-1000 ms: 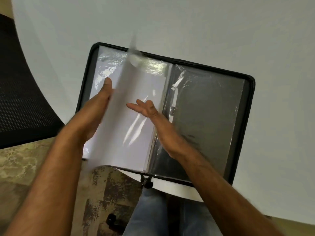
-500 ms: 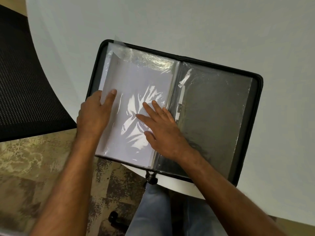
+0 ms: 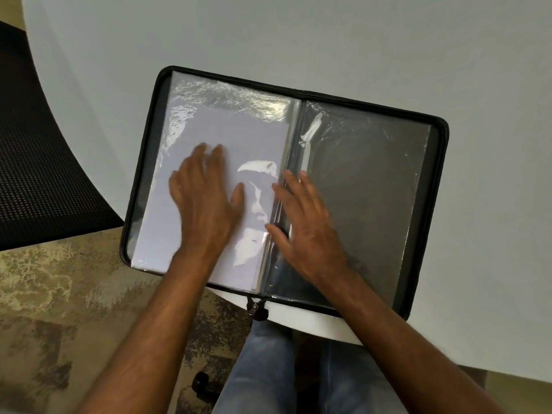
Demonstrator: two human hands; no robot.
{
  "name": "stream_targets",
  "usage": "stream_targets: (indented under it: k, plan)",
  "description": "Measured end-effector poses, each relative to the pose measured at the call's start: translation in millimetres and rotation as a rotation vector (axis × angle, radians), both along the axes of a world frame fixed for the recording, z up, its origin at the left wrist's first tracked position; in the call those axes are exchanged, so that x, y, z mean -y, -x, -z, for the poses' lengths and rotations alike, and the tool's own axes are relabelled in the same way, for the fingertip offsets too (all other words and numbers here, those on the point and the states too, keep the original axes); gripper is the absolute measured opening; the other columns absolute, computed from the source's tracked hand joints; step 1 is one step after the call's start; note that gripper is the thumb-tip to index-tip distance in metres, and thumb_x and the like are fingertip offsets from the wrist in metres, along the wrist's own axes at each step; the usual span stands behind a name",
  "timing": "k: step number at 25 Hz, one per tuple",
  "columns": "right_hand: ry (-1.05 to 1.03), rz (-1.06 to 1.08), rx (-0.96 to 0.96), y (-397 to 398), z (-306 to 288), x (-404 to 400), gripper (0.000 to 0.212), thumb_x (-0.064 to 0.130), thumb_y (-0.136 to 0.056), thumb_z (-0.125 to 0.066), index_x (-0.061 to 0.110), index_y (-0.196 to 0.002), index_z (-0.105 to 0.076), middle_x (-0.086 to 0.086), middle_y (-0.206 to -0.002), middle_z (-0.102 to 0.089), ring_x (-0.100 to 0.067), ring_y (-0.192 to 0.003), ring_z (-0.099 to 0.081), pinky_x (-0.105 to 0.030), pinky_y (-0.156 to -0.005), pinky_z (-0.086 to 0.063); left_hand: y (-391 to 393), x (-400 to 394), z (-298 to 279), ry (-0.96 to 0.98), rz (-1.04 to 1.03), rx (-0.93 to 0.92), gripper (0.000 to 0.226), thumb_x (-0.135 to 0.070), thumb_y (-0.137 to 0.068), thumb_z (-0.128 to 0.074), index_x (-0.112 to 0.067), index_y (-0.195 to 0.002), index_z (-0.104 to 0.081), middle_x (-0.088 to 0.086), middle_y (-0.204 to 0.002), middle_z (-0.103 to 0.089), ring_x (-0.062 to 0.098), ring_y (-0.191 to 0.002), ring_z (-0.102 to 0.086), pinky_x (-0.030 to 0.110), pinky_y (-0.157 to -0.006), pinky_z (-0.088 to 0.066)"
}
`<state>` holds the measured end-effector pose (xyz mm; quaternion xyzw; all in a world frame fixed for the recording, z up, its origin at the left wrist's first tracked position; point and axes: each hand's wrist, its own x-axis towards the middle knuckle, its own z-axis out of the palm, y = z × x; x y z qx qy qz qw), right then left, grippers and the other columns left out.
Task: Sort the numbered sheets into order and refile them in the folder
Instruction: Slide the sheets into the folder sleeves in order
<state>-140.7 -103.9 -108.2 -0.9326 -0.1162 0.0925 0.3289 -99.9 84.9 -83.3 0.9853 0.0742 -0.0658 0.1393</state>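
Note:
A black zip folder (image 3: 441,180) lies open on the white table, hanging a little over its near edge. Its left half shows a clear sleeve holding a white sheet (image 3: 209,127); any number on it is too small to read. The right half is an empty clear sleeve (image 3: 373,180) over the dark cover. My left hand (image 3: 206,201) lies flat, fingers spread, on the white sheet. My right hand (image 3: 301,216) rests flat beside the spine, on the inner edge of the right sleeve. Neither hand holds anything.
The white round table (image 3: 298,34) stretches behind and right of the folder. A black mesh chair (image 3: 38,150) stands at the left. Patterned carpet (image 3: 59,309) and my jeans-clad legs (image 3: 268,369) show below. The zip pull (image 3: 258,309) dangles off the table's edge.
The sleeve that was flipping over has settled flat on the left half. My left hand slid from its outer edge to its middle; my right hand moved right to the spine.

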Motion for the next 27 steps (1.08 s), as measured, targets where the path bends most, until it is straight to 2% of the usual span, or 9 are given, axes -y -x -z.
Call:
stream_targets:
  k: [4,9,13,18,23,27]
  plan:
    - [-0.013,0.174,0.034,10,12,47,0.064,0.031,-0.103,-0.062,0.010,-0.158,-0.037,-0.007,-0.169,-0.028,-0.021,-0.160,-0.014,-0.037,-0.130,-0.013,16,60,6,0.054,0.288,-0.007,0.065,-0.032,-0.096,-0.065,-0.016,-0.155,-0.040,0.015,-0.162,-0.034,0.033,-0.148,-0.031,0.061,-0.120,-0.023]
    - [-0.024,0.249,0.060,23,8,112,0.053,0.019,-0.103,-0.062,0.008,-0.152,-0.048,-0.006,-0.162,-0.042,-0.019,-0.155,-0.030,-0.041,-0.126,-0.029,20,122,9,0.037,0.441,-0.047,0.060,-0.035,-0.092,-0.065,-0.018,-0.148,-0.051,0.013,-0.159,-0.041,0.034,-0.143,-0.038,0.061,-0.114,-0.030]
    - [-0.098,0.436,0.106,23,-11,162,0.045,0.014,-0.103,-0.062,0.010,-0.147,-0.054,-0.005,-0.158,-0.047,-0.018,-0.152,-0.034,-0.034,-0.125,-0.031,2,188,13,0.053,0.537,-0.007,0.059,-0.042,-0.093,-0.055,-0.019,-0.148,-0.052,0.011,-0.160,-0.041,0.032,-0.144,-0.037,0.056,-0.116,-0.023]
    - [-0.030,0.676,0.106,46,-8,285,0.044,0.020,-0.105,-0.058,0.012,-0.147,-0.052,-0.003,-0.159,-0.045,-0.018,-0.153,-0.031,-0.039,-0.120,-0.038,-4,313,18,0.117,0.655,0.018,0.060,-0.047,-0.101,-0.052,-0.019,-0.154,-0.045,0.010,-0.164,-0.034,0.032,-0.149,-0.031,0.056,-0.120,-0.016]
    - [0.030,0.865,0.115,78,-8,422,0.044,0.019,-0.105,-0.058,0.012,-0.147,-0.051,-0.002,-0.159,-0.044,-0.017,-0.153,-0.030,-0.044,-0.118,-0.040,3,445,12,0.198,0.749,0.007,0.059,-0.048,-0.101,-0.049,-0.019,-0.153,-0.045,0.008,-0.165,-0.033,0.033,-0.149,-0.032,0.059,-0.119,-0.023]
    - [0.073,1.030,0.127,97,-11,530,0.046,0.023,-0.104,-0.058,0.014,-0.149,-0.048,-0.004,-0.160,-0.041,-0.020,-0.152,-0.031,-0.047,-0.118,-0.042,13,547,10,0.280,0.830,-0.018,0.062,-0.050,-0.101,-0.048,-0.017,-0.153,-0.046,0.010,-0.165,-0.034,0.035,-0.149,-0.034,0.054,-0.118,-0.027]
